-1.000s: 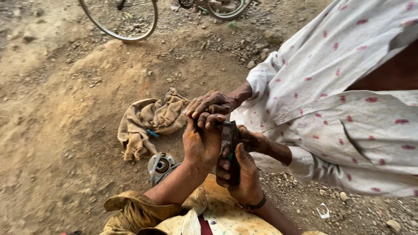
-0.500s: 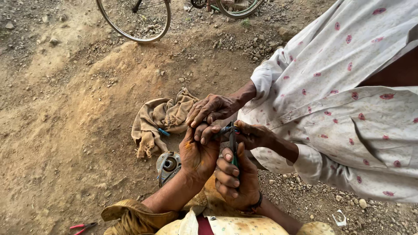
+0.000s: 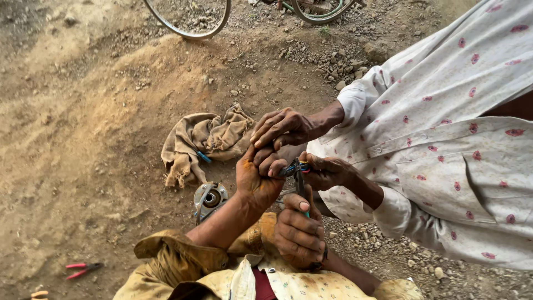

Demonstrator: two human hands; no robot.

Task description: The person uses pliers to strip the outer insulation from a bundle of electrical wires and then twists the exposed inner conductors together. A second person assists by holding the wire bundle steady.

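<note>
**Four hands crowd a small tool over bare dirt**

Dusty brown ground [image 3: 83, 139] with loose gravel fills the view. A crumpled tan rag [image 3: 202, 139] lies just beyond the hands, a round metal part [image 3: 210, 197] sits just beside the wearer's left wrist, and red-handled pliers [image 3: 80, 269] lie well apart at the lower left. Two bicycle wheels [image 3: 189, 25] stand at the top edge.

A co-worker in a white dotted shirt [image 3: 444, 139] reaches in from the right. One of that person's hands [image 3: 283, 128] lies over the fingertips of the wearer's left hand [image 3: 258, 178]; the other [image 3: 327, 172] pinches the far side of the tool, hiding much of it.

The tool [image 3: 298, 175], thin, dark, with bits of coloured grip, stands nearly upright between all the hands. Left fingers curl closed against its top end. The right hand [image 3: 300, 233] is closed around its lower part, thumb pressed up along the shaft.
</note>
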